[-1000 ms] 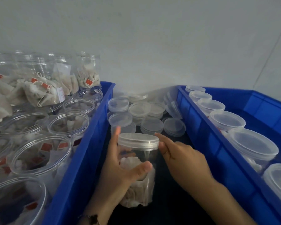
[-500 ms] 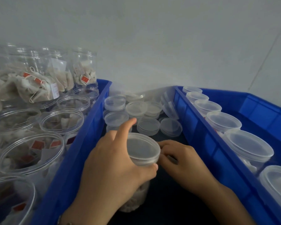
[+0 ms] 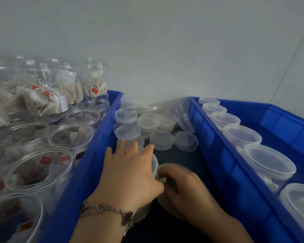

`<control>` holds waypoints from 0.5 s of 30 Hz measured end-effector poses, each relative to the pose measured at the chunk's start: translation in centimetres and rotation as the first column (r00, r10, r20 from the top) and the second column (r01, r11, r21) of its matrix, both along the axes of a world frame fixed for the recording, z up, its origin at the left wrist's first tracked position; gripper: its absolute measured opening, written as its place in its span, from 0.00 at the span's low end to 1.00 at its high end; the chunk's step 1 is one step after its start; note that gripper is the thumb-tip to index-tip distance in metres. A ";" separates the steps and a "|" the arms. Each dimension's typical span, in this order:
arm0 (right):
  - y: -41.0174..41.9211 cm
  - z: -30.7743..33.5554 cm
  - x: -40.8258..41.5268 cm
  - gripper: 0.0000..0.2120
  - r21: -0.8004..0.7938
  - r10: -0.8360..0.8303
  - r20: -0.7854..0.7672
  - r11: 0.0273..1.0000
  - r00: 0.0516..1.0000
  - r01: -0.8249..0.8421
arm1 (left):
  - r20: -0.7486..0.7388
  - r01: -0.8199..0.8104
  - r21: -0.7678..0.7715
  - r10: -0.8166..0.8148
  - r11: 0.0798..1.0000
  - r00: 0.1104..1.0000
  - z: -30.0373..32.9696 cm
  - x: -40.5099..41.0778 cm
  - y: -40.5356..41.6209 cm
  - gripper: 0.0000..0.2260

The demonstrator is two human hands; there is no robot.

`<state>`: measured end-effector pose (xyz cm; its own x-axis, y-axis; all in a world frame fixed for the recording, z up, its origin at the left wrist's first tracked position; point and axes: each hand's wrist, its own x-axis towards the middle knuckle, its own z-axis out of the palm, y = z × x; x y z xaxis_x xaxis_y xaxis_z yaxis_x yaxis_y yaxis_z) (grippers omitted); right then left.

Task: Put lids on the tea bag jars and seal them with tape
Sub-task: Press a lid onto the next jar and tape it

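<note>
Stood the jar (image 3: pixel 142 213) upright on the dark strip between the left crate (image 3: pixel 88 172) and the right crate (image 3: pixel 218 155), long axis vertical, directly under the palm. Showed only a sliver of wall below the wrist and bracelet (image 3: pixel 109 210).

Covered the lid (image 3: pixel 155 165) from above with the left hand (image 3: pixel 130 172). Lay palm-down, fingers (image 3: pixel 124 146) spread and nearly straight across the top, thumb along the near right edge. Judged as pressing the lid down, not wrapping it. Left only the right-hand rim of the lid exposed.

Met the jar from the right with the right hand (image 3: pixel 184 188), fingers curled, knuckles up, fingertips against the wall just beneath the lid rim and touching the left thumb. Could not tell whether pinching anything or merely bracing; blurred and partly hidden there. Saw no tape.

Placed both hands on the one jar, so nearness settles nothing: left over the top, right at the side. Judged lid seating as the step in hand, force straight down along the axis.

Kept loose lids (image 3: pixel 162 140) stacked just beyond the fingertips, open jars (image 3: pixel 70 135) in the left crate, lidded jars (image 3: pixel 242 135) in the right.
</note>
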<state>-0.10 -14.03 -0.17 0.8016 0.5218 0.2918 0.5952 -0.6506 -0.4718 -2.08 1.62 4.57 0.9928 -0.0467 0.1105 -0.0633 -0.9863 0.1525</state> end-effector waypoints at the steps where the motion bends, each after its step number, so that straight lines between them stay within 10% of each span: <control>1: 0.1 0.1 -0.2 0.11 0.081 0.006 -0.065 0.997 0.998 -0.001 | 0.025 0.013 -0.008 -0.013 1.000 1.000 -0.2 0.0 0.1 0.37; 5: 0.3 0.0 -0.8 0.10 0.266 0.096 -0.232 0.964 0.968 -0.032 | 0.115 0.061 -0.002 -0.060 0.998 0.992 -0.7 0.0 0.3 0.35; 15: -1.1 2.6 -0.3 0.02 0.151 0.098 -0.274 0.987 0.957 -0.058 | 0.105 0.185 -0.134 -0.172 0.973 0.980 -0.1 0.2 1.9 0.33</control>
